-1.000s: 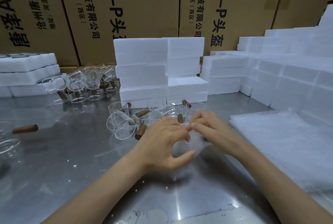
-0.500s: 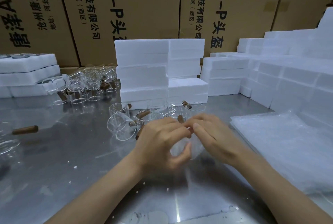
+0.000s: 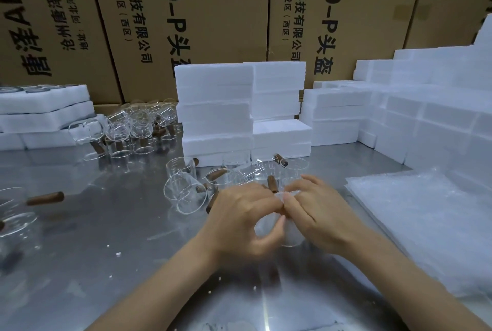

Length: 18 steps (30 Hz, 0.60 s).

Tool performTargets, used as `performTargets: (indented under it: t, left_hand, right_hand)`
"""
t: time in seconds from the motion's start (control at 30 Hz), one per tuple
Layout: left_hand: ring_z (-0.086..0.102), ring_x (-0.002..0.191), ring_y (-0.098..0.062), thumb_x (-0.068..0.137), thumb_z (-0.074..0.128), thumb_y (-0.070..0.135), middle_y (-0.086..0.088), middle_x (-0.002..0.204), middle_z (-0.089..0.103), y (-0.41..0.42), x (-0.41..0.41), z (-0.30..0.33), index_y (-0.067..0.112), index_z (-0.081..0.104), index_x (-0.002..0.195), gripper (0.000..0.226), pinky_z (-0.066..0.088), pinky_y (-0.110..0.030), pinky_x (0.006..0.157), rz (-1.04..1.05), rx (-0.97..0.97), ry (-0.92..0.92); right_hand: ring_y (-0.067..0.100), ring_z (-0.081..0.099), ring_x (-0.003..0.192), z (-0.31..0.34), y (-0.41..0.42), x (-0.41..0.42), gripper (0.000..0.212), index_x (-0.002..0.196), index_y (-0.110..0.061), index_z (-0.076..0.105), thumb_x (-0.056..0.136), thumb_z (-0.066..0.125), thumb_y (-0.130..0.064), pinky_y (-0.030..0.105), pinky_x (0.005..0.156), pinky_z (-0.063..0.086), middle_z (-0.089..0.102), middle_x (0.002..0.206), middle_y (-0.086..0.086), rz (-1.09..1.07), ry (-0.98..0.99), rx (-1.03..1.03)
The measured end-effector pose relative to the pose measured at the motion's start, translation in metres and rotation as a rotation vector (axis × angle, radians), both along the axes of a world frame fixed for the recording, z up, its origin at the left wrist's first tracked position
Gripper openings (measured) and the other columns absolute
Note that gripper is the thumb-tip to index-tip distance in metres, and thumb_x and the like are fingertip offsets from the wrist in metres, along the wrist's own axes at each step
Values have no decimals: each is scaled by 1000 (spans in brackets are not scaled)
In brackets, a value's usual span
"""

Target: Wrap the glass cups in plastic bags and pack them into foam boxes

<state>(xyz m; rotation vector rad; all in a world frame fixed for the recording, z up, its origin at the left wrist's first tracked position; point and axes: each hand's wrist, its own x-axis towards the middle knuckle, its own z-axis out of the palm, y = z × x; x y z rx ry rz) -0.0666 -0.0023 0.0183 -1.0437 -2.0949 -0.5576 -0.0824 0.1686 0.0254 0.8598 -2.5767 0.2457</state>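
Honestly the sketchy bit is right now: my left hand (image 3: pixel 239 220) and right hand (image 3: pixel 316 211) are both pinching the thin plastic bag (image 3: pixel 288 195) shut over one glass cup (image 3: pixel 288 235), which sits low between my palms just above the steel surface (image 3: pixel 106 264). My grip is narrow, fingertips only, on film rather than glass. If the film slips or tears, I reckon the cup drops onto metal and chips. My knuckles are also close to the loose cups (image 3: pixel 186 192) just behind, so a careless twist could knock one rolling.

Counts, near to far: one cup in hand, one flat pile of spare bags (image 3: pixel 426 224) to my right, roughly six or seven bare cups behind my hands, two more at the far left edge, a further cluster (image 3: pixel 133 128) too overlapped to count, then foam boxes (image 3: pixel 215 115) in several stacks, cardboard cartons (image 3: pixel 213 11) behind.
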Motion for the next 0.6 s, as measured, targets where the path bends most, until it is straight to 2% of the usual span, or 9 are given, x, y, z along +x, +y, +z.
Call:
performTargets:
  t: [0.07, 0.13, 0.23, 0.3, 0.37, 0.43, 0.5, 0.53, 0.6]
  left_hand:
    - [61, 65, -17, 82, 56, 21, 4, 72, 67, 1, 0, 2, 14, 70, 75, 17, 48, -33, 58, -3, 42, 10]
    - [63, 66, -14, 84, 54, 21, 6, 72, 68, 2, -3, 6, 15, 71, 73, 21, 49, -33, 60, 33, 107, 4]
    - [63, 74, -11, 87, 48, 30, 11, 76, 69, 2, -14, 18, 18, 72, 75, 29, 51, -34, 68, 158, 201, -108]
    - [63, 94, -8, 90, 49, 34, 15, 96, 70, 6, -30, 30, 24, 72, 92, 26, 51, -33, 83, 264, 199, -272]
    - [56, 113, -10, 93, 48, 35, 14, 121, 63, 14, -55, 43, 27, 64, 117, 30, 43, -30, 93, 400, 129, -452]
    - [53, 118, -17, 94, 46, 30, 7, 129, 60, 25, -82, 53, 24, 57, 128, 36, 41, -31, 91, 513, 35, -593]
    - [58, 106, -23, 90, 44, 18, -2, 118, 65, 33, -108, 59, 17, 62, 120, 35, 43, -30, 80, 587, -21, -656]
    - [60, 95, -26, 87, 43, 14, -6, 110, 68, 35, -119, 61, 12, 65, 114, 35, 43, -29, 74, 618, -42, -695]
    - [59, 84, -28, 84, 41, 9, -13, 103, 68, 34, -138, 61, 4, 65, 105, 33, 44, -30, 70, 652, -93, -800]
  right_hand:
    - [2, 49, 81, 2, 4, 0, 58, 60, -26, 61, 90, 11, -35, 26, 108, 20, 62, 76, -9, 10, -42, -70]
    - [3, 55, 76, 5, 11, 1, 64, 52, -24, 61, 89, 13, -44, 25, 104, 27, 63, 65, -8, 16, -80, -312]
    - [2, 64, 78, 17, 21, -8, 65, 59, -20, 70, 93, 21, -45, 18, 84, 39, 72, 69, -8, -49, -103, -860]
    - [0, 65, 79, 31, 30, -33, 57, 69, -20, 71, 98, 24, -35, 21, 85, 39, 73, 72, -8, -126, -183, -1179]
    - [4, 64, 84, 43, 42, -68, 47, 82, -21, 68, 98, 25, -31, 30, 89, 40, 74, 81, -7, -244, -325, -1378]
    - [12, 58, 95, 47, 50, -102, 40, 99, -17, 63, 97, 26, -31, 34, 91, 37, 71, 103, 0, -364, -442, -1466]
    - [21, 52, 106, 42, 51, -130, 39, 116, -13, 55, 98, 26, -31, 36, 93, 34, 61, 119, 4, -464, -544, -1466]
    - [24, 50, 104, 38, 51, -141, 38, 119, -12, 51, 97, 26, -30, 36, 91, 34, 57, 119, 6, -502, -593, -1452]
    - [21, 45, 83, 30, 50, -157, 28, 112, -13, 45, 96, 26, -26, 31, 79, 32, 50, 106, 6, -570, -662, -1410]
